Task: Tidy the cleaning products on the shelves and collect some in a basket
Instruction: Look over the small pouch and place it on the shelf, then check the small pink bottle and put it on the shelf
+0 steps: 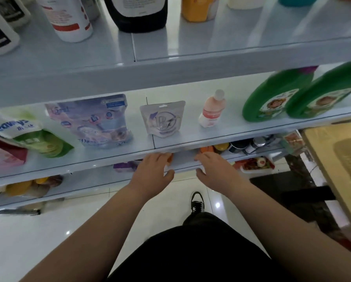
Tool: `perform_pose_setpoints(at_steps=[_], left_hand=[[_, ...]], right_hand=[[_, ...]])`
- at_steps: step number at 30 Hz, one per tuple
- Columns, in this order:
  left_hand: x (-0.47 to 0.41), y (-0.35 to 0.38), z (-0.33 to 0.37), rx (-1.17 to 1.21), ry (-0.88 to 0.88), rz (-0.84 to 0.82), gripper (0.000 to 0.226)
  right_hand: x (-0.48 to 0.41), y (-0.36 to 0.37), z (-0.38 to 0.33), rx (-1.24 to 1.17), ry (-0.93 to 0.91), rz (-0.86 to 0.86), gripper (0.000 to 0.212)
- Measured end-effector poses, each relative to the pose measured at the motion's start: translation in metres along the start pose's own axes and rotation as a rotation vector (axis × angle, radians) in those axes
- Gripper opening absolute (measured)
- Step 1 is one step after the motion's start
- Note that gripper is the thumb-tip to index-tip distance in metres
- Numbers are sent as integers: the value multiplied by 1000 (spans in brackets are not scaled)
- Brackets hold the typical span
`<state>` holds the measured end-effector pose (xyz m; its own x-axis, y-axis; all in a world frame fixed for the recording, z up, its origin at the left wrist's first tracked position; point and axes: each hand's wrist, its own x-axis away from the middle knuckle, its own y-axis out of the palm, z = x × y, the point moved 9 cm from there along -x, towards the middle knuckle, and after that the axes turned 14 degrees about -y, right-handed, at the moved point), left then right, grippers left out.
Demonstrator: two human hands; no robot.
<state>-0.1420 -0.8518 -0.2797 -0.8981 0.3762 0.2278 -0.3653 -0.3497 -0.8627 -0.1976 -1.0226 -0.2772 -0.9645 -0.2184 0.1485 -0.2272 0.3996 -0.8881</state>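
Fingers (pixel 160 157) of the left hand (pixel 153 169): loosely spread, holding nothing, tips at the front lip of the middle shelf (pixel 191 137). Right hand (pixel 212 166): same, fingers relaxed and empty, beside the left one; whether either touches the lip cannot be told. Stock on that shelf, left to right: green-and-white pack (pixel 28 135), leaning; large lavender pouch (pixel 93 121); small white pouch (pixel 162 119), upright, straight above the hands; pink bottle (pixel 211 110), well apart from its neighbours; two green jugs (pixel 272 98), touching. Handling, by judgement: pouches are light and soft and will slump, so take them by the sides near the top seal. The pink bottle is rigid, light and easily toppled, so take it round the body. The jugs are probably heavy and slick, so use both hands low on the body. Shelf below: orange-topped items (pixel 207 149), mostly hidden.
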Motion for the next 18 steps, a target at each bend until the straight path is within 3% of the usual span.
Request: perform_pose_setpoints(at_steps=[6, 10, 18], left_hand=[[1, 33, 37, 26, 72, -92, 55], [-22, 36, 66, 118, 1, -102, 59], [-107, 15, 126, 245, -186, 85, 87]], right_hand=[[57, -3, 21, 47, 110, 25, 41], [70, -11, 50, 16, 120, 24, 41], [52, -51, 110, -38, -11, -1, 35]])
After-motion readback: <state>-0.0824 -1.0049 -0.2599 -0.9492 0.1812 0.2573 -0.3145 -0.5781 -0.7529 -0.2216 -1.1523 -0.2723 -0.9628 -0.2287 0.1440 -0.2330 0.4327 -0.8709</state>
